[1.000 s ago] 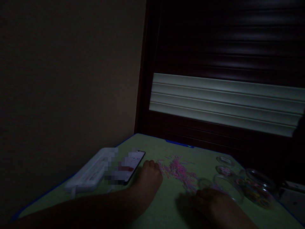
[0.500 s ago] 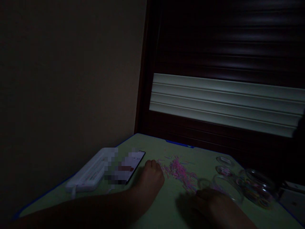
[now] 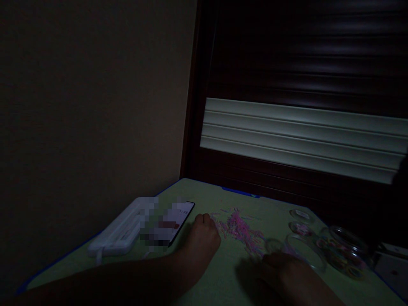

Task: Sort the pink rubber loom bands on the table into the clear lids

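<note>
A loose pile of thin, mostly pink pieces (image 3: 238, 227), like tiny elastic bands, lies on the pale green tabletop (image 3: 216, 272). At the pile's left edge my left hand (image 3: 205, 238) rests with its fingers curled under; whatever they may hold is hidden. My right hand (image 3: 291, 274) is low on the right, in front of the pile, its fingers bent together in shadow. I cannot make out anything in them. Just beyond this hand is a clear round container (image 3: 304, 250).
Left of my hands lie a phone (image 3: 178, 219), partly blurred out, and a white power strip (image 3: 117, 233). At right stand a clear tub of colourful bands (image 3: 344, 255) and two small round clear containers (image 3: 301, 216) (image 3: 299, 228). A wall and dark panelling border the table.
Hardly anything differs. Both hands keep almost the same place and pose, and the pile looks unchanged.
</note>
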Action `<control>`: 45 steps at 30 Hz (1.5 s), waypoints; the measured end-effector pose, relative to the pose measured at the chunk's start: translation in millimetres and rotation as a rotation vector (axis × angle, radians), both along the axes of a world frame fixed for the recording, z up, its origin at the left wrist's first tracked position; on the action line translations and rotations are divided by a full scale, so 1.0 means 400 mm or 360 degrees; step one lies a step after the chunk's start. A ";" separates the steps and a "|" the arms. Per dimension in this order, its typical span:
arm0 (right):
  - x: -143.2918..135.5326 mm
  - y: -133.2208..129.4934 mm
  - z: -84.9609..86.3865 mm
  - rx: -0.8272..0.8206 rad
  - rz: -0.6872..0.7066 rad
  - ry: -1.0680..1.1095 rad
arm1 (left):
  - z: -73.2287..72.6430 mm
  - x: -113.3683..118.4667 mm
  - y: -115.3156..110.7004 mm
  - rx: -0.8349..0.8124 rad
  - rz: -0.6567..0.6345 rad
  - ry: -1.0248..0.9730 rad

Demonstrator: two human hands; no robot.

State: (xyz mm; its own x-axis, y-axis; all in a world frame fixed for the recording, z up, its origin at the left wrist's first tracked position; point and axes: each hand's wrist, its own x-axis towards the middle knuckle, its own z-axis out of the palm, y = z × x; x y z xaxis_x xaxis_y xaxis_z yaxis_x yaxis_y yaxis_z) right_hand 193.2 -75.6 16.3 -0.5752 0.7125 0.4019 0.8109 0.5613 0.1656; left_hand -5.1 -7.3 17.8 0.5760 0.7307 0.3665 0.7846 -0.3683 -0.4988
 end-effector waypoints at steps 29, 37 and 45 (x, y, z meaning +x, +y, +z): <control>0.003 0.017 -0.023 0.0136 0.0041 0.0001 | -0.011 0.008 0.011 0.0073 -0.0034 0.0060; 0.004 0.017 -0.027 0.0067 -0.0017 -0.0022 | -0.012 0.008 0.013 0.0095 -0.0001 0.0078; 0.004 0.011 -0.017 0.0039 0.0038 0.0020 | -0.004 0.009 0.009 0.0053 0.0001 0.0030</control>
State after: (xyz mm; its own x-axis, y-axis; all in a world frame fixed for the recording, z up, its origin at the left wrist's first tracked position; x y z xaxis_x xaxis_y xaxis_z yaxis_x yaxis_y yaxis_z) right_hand 195.0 -71.4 9.6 -0.5868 0.6883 0.4265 0.7993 0.5766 0.1693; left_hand -1.5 -3.7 16.2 0.5826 0.7187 0.3795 0.7751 -0.3509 -0.5255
